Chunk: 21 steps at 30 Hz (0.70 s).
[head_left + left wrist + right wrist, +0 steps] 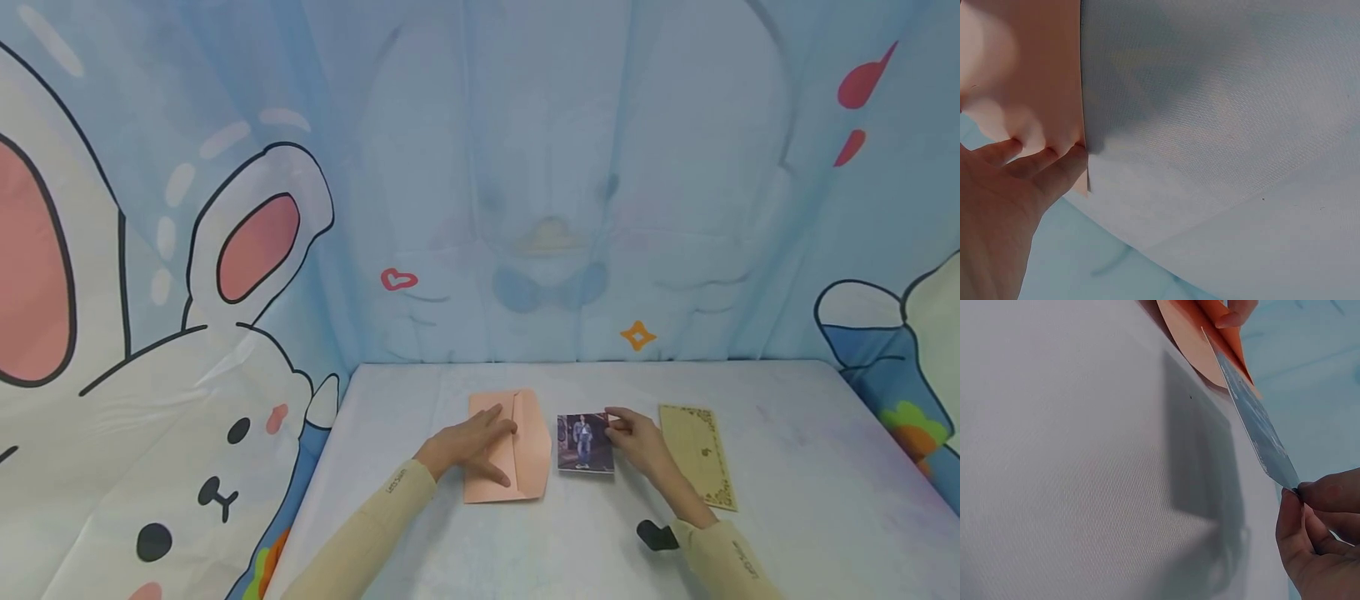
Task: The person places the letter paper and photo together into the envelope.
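White table point(405, 546) bearing pink envelope point(533, 450), flap lying unclosed; left hand point(468, 442) touching it, fingers apart; right hand point(637, 442) pinching photo point(583, 443), outside envelope.

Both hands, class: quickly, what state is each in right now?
Left hand: open, touching the peach envelope.
Right hand: closed, pinching the photo near its corner.
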{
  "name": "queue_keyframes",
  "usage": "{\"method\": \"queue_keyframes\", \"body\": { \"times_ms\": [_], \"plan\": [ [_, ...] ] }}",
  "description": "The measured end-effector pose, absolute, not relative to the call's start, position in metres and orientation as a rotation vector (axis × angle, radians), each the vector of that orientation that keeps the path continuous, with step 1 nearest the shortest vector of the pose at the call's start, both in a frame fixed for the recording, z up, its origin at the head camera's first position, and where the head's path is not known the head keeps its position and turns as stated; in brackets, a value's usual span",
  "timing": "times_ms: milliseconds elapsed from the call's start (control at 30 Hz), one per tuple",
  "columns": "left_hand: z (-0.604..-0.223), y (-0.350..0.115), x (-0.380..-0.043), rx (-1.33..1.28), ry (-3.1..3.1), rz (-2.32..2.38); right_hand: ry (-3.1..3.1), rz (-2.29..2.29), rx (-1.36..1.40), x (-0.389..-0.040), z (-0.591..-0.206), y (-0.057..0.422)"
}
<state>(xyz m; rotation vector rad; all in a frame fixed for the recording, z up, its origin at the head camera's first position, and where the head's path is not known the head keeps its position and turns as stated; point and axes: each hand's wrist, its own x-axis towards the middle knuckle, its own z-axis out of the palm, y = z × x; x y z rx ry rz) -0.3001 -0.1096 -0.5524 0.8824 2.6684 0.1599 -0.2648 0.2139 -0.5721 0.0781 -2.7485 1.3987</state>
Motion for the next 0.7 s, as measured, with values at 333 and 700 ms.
{"method": "queue_keyframes", "body": {
  "times_ms": [333, 700],
  "plan": [
    [-0.552, -0.109, -0.302, 0.888, 2.664, 0.138, -2.754, 1.408, 0.104, -0.269, -0.574, 0.207],
    [-0.558, -0.108, -0.304, 0.859, 2.657, 0.141, -2.758, 1.444, 0.105, -0.268, -0.577, 0.200]
  ]
}}
